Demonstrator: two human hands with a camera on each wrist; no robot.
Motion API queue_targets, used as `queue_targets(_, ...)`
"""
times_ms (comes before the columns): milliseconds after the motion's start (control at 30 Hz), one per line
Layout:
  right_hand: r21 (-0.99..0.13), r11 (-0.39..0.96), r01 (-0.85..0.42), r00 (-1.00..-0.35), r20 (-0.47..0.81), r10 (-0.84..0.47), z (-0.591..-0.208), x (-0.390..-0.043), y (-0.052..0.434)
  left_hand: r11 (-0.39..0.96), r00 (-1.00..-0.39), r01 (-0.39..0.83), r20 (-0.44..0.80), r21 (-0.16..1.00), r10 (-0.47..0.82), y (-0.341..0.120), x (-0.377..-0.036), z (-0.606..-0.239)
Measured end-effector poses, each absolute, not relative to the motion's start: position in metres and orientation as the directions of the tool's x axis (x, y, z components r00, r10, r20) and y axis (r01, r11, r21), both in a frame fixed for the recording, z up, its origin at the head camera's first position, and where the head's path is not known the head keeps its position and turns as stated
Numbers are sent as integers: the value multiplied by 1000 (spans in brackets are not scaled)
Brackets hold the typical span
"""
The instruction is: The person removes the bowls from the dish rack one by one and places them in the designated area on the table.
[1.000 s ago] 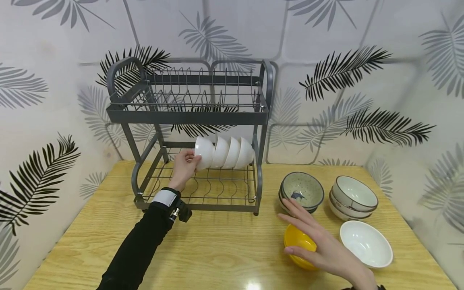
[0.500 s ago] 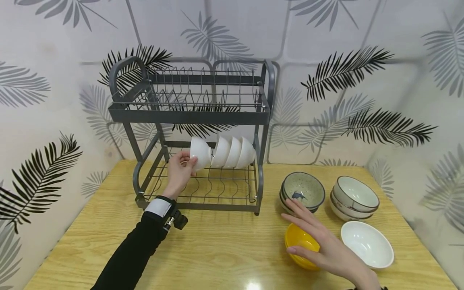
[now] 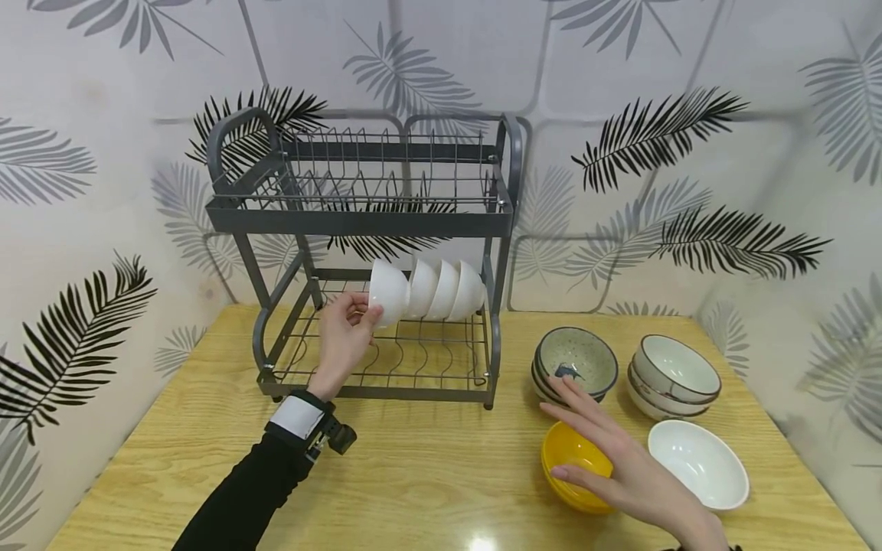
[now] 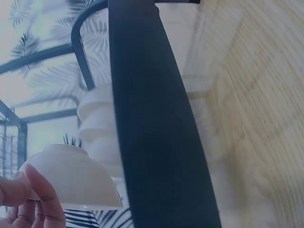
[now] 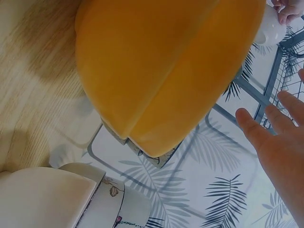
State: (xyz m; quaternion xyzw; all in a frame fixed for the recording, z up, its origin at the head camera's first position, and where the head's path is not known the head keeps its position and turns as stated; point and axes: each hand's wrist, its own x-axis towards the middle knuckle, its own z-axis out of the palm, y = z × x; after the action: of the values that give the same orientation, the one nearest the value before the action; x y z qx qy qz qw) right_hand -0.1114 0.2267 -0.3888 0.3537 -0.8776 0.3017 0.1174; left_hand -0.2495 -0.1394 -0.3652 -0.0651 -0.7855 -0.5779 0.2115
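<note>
1. One of our two hands, the right hand (image 3: 630, 474), is spread above the yellow bowls (image 3: 573, 451) and appears to hold nothing.
2. Beside it, a single white bowl (image 3: 699, 463) sits on the worktop (image 3: 413, 474); neither this bowl nor the yellow ones are racked.
3. Farther back, we have stacks of speckled bowls (image 3: 582, 356) and brown-rimmed bowls (image 3: 678, 369), also unracked.
4. Our left hand (image 3: 342, 337) pinches the held bowl (image 3: 389, 293) at its rim, tipped sideways over the lower tier (image 3: 386, 393); we judge this placement nearly done but not yet released. We cannot tell whether it touches its neighbour.
5. Beyond it to the right, three white bowls (image 3: 443, 291) already stand in a row, rims facing left: the finished part, we judge.
</note>
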Motion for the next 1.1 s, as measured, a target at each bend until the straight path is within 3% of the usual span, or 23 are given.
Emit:
queue_targets(500, -442, 567, -695, -718, 438, -541, -383, -112, 227, 331, -896, 397, 439, 856, -62, -120, -220, -360)
queue_targets(800, -396, 550, -735, -676, 490, -550, -382, -113, 229, 327, -869, 468, 495, 821, -2, -111, -210, -362)
queue_targets(1100, -434, 562, -704, -709, 471, -525, -381, -112, 229, 339, -841, 522, 538, 783, 52, -103, -199, -364)
